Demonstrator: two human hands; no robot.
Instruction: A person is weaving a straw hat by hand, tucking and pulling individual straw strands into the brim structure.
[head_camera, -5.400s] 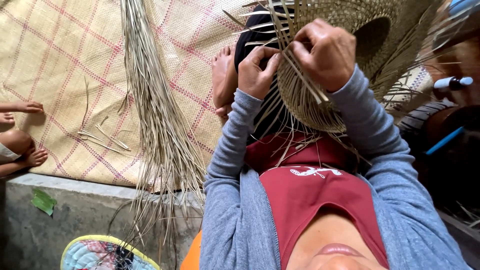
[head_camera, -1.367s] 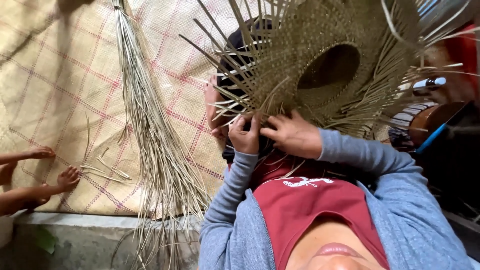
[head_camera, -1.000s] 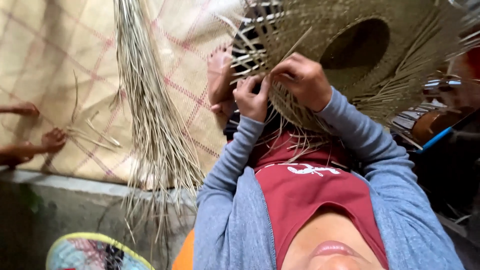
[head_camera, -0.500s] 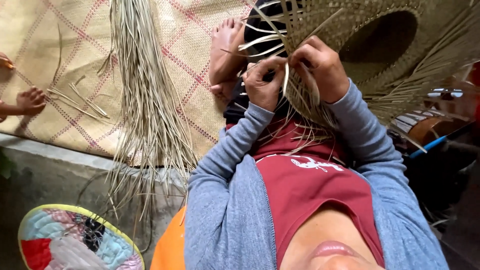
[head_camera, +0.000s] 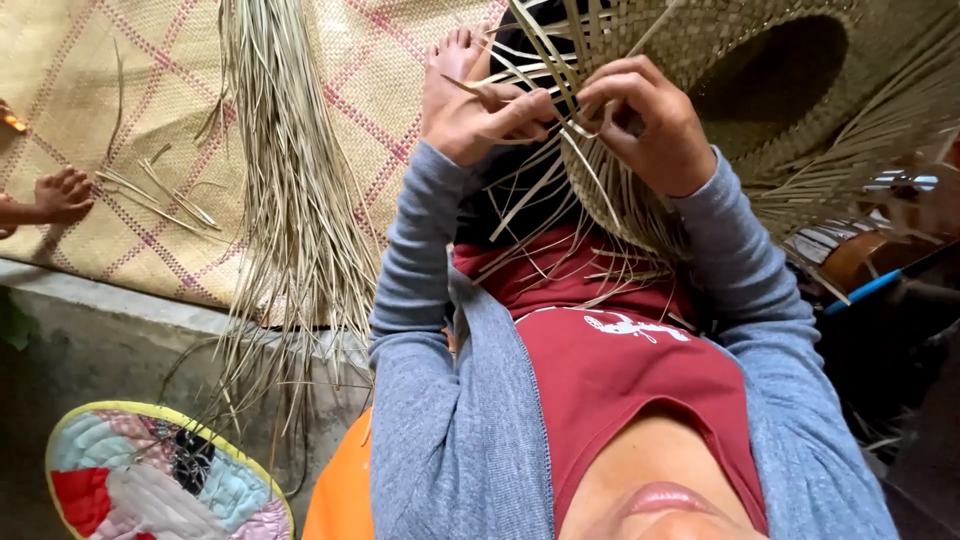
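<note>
Presently, head view: woven straw hat, unfinished brim, both hands at its edge.

Item: my left hand (head_camera: 478, 105), fingers pressed together on one loose flat strip (head_camera: 500, 92) that runs crosswise toward my right hand (head_camera: 648, 125). Right hand, fingers curled and pinching strips at the brim of the woven hat (head_camera: 770, 90), just beside the left; the two grips nearly touch. Hat lies above my hands, crown hollow facing me, loose ends fanning down over my red shirt (head_camera: 620, 370). Left of my left arm: a bundle of dry strips (head_camera: 290, 200) lengthwise on the checked mat (head_camera: 90, 90), well apart from both hands. Nearer hand to the bundle: left.
</note>
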